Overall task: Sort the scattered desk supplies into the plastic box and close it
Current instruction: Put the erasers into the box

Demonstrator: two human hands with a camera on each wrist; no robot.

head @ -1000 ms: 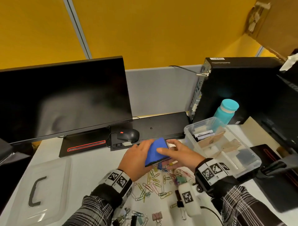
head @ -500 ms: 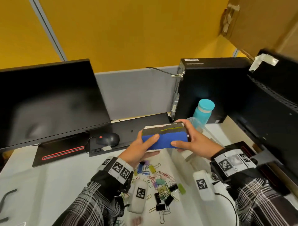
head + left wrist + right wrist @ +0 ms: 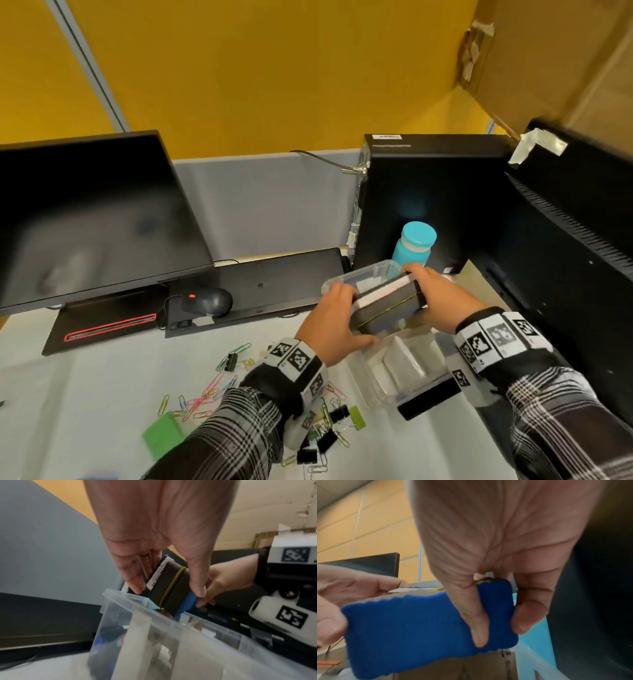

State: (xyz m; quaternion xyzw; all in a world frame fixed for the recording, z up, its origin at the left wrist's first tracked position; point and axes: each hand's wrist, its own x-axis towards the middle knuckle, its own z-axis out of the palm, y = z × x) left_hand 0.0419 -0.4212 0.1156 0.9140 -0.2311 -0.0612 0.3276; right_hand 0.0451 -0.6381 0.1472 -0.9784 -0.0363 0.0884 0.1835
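A whiteboard eraser (image 3: 387, 310) with a dark grey body, a yellow line and a blue felt face (image 3: 419, 626) hangs just above the clear plastic box (image 3: 363, 275). My left hand (image 3: 334, 323) pinches its left end (image 3: 169, 586) between thumb and fingers. The right hand (image 3: 435, 298) pinches its right end, thumb on the blue felt in the right wrist view. Cardboard dividers (image 3: 135, 642) and dark items sit inside the box (image 3: 214, 645). Coloured paper clips (image 3: 205, 401), black binder clips (image 3: 329, 442) and a green pad (image 3: 161, 435) lie on the white desk.
A teal bottle (image 3: 412, 245) stands right behind the box, against a black computer tower (image 3: 428, 192). A monitor (image 3: 92, 212), a mouse (image 3: 207, 301) and a black keyboard (image 3: 274, 284) are to the left. Another black case (image 3: 565, 257) walls the right side.
Both hands have carried the eraser right and down, from in front of the bottle to just over the box. It has turned so the grey body faces up.
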